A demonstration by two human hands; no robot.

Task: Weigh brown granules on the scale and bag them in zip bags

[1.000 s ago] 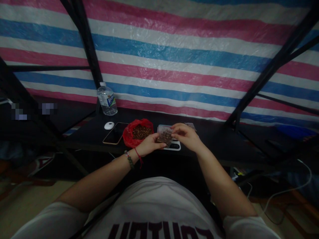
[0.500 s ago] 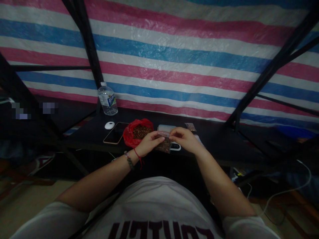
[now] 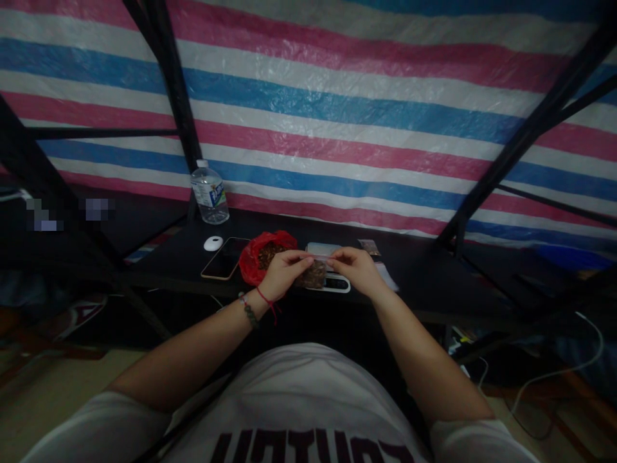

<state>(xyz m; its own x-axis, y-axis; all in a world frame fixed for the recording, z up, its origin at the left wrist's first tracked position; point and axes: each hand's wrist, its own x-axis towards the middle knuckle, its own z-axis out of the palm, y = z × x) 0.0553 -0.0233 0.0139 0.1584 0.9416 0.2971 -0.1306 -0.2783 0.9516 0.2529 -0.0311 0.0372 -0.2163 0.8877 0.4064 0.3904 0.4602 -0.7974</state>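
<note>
A small clear zip bag (image 3: 314,275) with brown bits in it hangs between my two hands. My left hand (image 3: 285,271) pinches its top left corner, thumb on the near side. At the top right corner, my right hand (image 3: 351,265) has thumb and fingertips closed on the bag's edge. Behind and below the bag lies a white kitchen scale (image 3: 343,283), partly covered by it. Just left of my left hand sits an open red plastic bag (image 3: 250,262) holding many brown pieces (image 3: 268,253), partly hidden by that hand.
A phone (image 3: 224,260), a white rounded device (image 3: 213,243) and a clear bottle (image 3: 211,196) stand to the left on the black table. Another small filled bag (image 3: 369,247) and some flat clear bags (image 3: 387,276) lie right. Black metal posts (image 3: 179,109) frame the striped sheet behind.
Both hands now hold the bag's top edge straight between them. My right hand has shifted slightly, and more of the scale and the flat bags shows.
</note>
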